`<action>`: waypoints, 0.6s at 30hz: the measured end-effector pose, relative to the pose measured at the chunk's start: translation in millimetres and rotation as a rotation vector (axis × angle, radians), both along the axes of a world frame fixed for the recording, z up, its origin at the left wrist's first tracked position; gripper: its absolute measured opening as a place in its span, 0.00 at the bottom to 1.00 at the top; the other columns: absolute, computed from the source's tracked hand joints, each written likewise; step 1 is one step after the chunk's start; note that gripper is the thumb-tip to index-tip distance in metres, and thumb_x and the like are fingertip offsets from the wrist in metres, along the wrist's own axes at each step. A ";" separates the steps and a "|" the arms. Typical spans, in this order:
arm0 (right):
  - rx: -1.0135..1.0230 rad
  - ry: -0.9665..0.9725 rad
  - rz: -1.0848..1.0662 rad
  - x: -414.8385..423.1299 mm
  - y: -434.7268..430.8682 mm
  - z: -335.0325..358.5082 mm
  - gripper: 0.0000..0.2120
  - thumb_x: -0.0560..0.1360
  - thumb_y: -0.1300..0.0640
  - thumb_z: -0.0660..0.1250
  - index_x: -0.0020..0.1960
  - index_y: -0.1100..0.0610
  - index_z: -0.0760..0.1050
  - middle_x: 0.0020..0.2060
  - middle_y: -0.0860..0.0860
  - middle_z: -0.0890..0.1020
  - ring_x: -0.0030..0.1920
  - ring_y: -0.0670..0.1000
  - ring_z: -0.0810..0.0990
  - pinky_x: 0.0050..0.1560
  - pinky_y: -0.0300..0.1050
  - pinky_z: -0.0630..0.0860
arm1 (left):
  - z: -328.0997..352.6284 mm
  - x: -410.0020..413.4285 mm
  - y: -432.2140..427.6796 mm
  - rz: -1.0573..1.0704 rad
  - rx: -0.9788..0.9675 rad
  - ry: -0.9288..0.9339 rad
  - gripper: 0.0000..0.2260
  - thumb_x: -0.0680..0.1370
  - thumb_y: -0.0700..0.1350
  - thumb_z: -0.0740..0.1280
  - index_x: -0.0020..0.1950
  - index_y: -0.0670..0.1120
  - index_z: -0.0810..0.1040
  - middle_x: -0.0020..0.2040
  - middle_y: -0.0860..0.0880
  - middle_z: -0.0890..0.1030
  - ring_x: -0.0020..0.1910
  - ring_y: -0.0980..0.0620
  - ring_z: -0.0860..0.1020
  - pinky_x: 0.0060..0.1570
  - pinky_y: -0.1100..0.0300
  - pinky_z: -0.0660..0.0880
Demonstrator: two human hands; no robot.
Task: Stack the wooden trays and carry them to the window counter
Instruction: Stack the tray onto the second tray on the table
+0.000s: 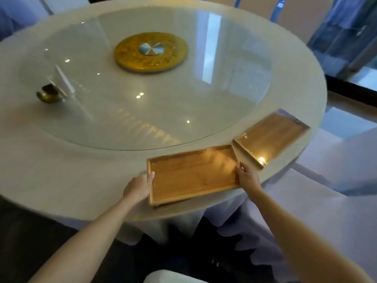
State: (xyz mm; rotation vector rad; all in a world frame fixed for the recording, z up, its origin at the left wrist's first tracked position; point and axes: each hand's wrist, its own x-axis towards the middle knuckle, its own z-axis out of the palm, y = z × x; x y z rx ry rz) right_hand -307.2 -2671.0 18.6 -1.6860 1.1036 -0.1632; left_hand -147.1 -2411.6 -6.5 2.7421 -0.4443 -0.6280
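Note:
Two shallow wooden trays lie side by side near the front right edge of a round table. The nearer tray (pixel 191 176) is gripped at both short ends: my left hand (pixel 138 187) clasps its left rim and my right hand (pixel 245 177) clasps its right rim. Its near corner appears slightly raised, with a dark shadow beneath. The second tray (pixel 271 137) sits at an angle just to the right, its corner almost touching the first tray, with a bright light reflection on its rim.
The table (pixel 61 170) wears a white cloth and carries a large glass turntable (pixel 142 109) with a gold disc (pixel 151 52) at its centre. A small brass bowl (pixel 49 96) stands at the left. White-covered chairs (pixel 336 160) and windows lie to the right.

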 end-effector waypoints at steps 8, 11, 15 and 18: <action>-0.049 0.075 0.140 1.8 -1.5 -6.3 0.12 0.76 0.59 0.57 0.48 0.66 0.75 0.37 0.61 0.76 0.39 0.56 0.74 0.48 0.59 0.75 | -4.0 -17.6 6.2 0.089 0.099 0.001 0.25 0.80 0.56 0.44 0.45 0.41 0.75 0.44 0.42 0.80 0.45 0.43 0.79 0.45 0.54 0.73; -0.091 0.103 0.170 4.8 -1.5 -9.0 0.11 0.76 0.58 0.57 0.50 0.61 0.76 0.40 0.60 0.77 0.39 0.55 0.74 0.44 0.54 0.75 | -5.3 -18.8 8.1 0.112 0.076 0.040 0.26 0.81 0.56 0.45 0.50 0.41 0.76 0.47 0.42 0.81 0.44 0.45 0.77 0.45 0.55 0.72; -0.103 0.149 0.157 7.6 -5.3 -8.0 0.16 0.76 0.58 0.57 0.61 0.58 0.74 0.43 0.54 0.78 0.41 0.53 0.74 0.40 0.46 0.71 | -6.6 -21.1 5.5 0.100 0.077 0.051 0.26 0.81 0.56 0.44 0.48 0.41 0.76 0.43 0.43 0.79 0.44 0.45 0.78 0.45 0.54 0.73; -0.091 0.196 0.140 7.3 -7.7 -7.2 0.17 0.76 0.57 0.57 0.64 0.59 0.73 0.52 0.57 0.80 0.51 0.57 0.78 0.53 0.53 0.75 | -7.0 -21.0 3.2 0.090 0.070 0.059 0.24 0.81 0.55 0.44 0.41 0.42 0.73 0.38 0.45 0.76 0.40 0.46 0.76 0.41 0.55 0.72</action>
